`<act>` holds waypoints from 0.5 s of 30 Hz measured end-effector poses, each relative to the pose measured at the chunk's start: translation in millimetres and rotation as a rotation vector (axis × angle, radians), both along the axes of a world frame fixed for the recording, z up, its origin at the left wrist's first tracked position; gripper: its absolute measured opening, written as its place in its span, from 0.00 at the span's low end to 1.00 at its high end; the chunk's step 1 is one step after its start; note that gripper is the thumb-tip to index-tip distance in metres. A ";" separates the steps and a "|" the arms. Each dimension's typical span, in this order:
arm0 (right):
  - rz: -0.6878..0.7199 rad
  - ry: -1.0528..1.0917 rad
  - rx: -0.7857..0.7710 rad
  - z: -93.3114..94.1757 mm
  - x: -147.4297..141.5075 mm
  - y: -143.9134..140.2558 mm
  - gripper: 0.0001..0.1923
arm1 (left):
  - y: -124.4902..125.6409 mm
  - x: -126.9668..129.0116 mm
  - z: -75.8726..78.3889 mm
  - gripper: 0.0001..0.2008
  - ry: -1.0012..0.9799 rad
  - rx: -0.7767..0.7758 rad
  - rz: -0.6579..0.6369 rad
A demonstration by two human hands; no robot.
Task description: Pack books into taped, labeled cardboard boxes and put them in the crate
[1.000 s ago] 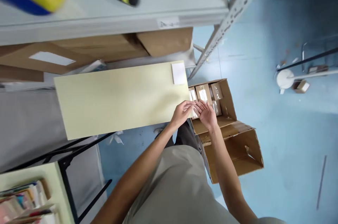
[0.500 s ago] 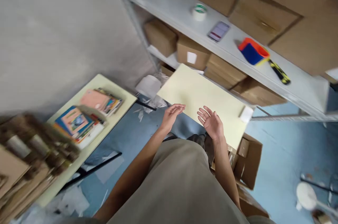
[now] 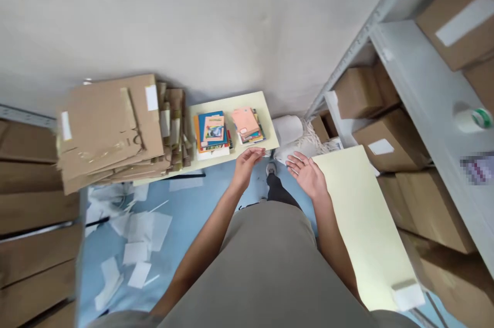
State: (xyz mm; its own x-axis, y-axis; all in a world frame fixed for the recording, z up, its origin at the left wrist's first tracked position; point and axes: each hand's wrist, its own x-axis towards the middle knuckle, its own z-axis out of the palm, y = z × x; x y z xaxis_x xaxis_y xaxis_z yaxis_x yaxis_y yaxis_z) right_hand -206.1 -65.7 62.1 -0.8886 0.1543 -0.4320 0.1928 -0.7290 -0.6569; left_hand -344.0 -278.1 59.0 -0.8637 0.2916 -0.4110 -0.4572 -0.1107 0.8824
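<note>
Books [image 3: 214,131] are sitting in two piles on the tabletop [image 3: 260,101], coming to the middle as the person [image 3: 266,266] is turning, so the loose left hand [image 3: 245,167] is hanging nearest them, with the loose right hand [image 3: 310,176] farther off, both holding nothing.

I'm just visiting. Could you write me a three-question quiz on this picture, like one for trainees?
1. Which lie beside the flattened cardboard, on the same table: A, plates; B, books; C, shoes?
2. True or false: the right hand is gripping a book.
3. How many stacks do the books form?

Key:
1. B.
2. False; it is open, with nothing visible in it.
3. Two.
</note>
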 end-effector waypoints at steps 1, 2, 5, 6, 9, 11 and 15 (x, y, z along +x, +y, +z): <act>0.036 -0.009 -0.010 -4.7 -20.2 0.1 0.26 | -5.5 -10.9 0.1 0.19 0.004 -0.012 0.025; 0.068 -0.024 -0.014 -10.2 -41.0 0.0 0.26 | -10.4 -22.1 0.2 0.18 0.008 -0.023 0.050; 0.139 -0.107 0.042 -29.6 -105.0 -1.3 0.25 | -19.3 -57.6 -2.6 0.14 0.009 -0.065 0.120; 0.157 -0.137 0.088 -36.8 -126.2 -1.8 0.25 | -19.7 -70.2 -5.6 0.14 0.001 -0.079 0.141; 0.199 -0.176 0.253 -60.0 -184.4 -1.7 0.26 | -13.6 -109.1 -23.0 0.18 -0.056 -0.145 0.181; 0.221 -0.164 0.360 -76.9 -217.5 0.2 0.27 | -5.1 -133.6 -40.2 0.23 -0.113 -0.224 0.213; 0.294 -0.205 0.628 -112.1 -270.3 4.4 0.27 | 12.6 -168.8 -74.0 0.27 -0.197 -0.412 0.272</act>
